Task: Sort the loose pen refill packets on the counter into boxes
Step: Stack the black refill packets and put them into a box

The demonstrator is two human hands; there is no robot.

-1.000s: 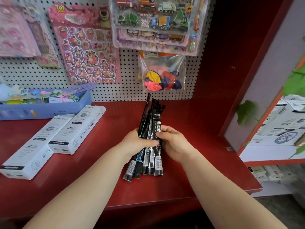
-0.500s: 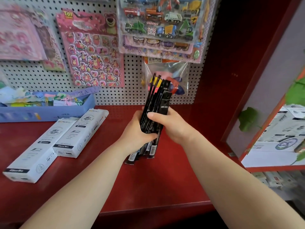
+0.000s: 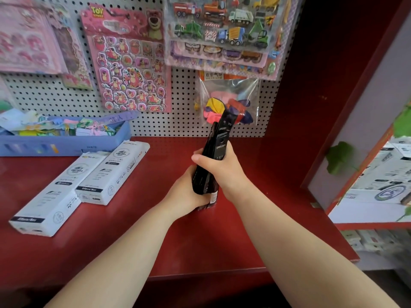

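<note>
A bundle of black pen refill packets [image 3: 216,156] stands nearly upright on the red desk [image 3: 255,230], its lower ends touching the surface and its top leaning slightly right, toward the bag of balloons [image 3: 229,103] hanging behind it. Both hands wrap it. The left hand [image 3: 186,194] closes around the lower part of the bundle from the left, and the right hand [image 3: 219,167] is pressed shut over the middle from the right, thumb across the front face. So the bundle sits between the two grips, squeezed together with no slack.

These packets look thin, light and glossy, probably slippery against one another, and stiff along their length because of the refills inside. A firm hold around the middle, as here, should keep them from fanning out; tapping the ends on the desk would square them.

The two white boxes [image 3: 89,181] lie to the left of the bundle, well apart, apparently closed.
</note>
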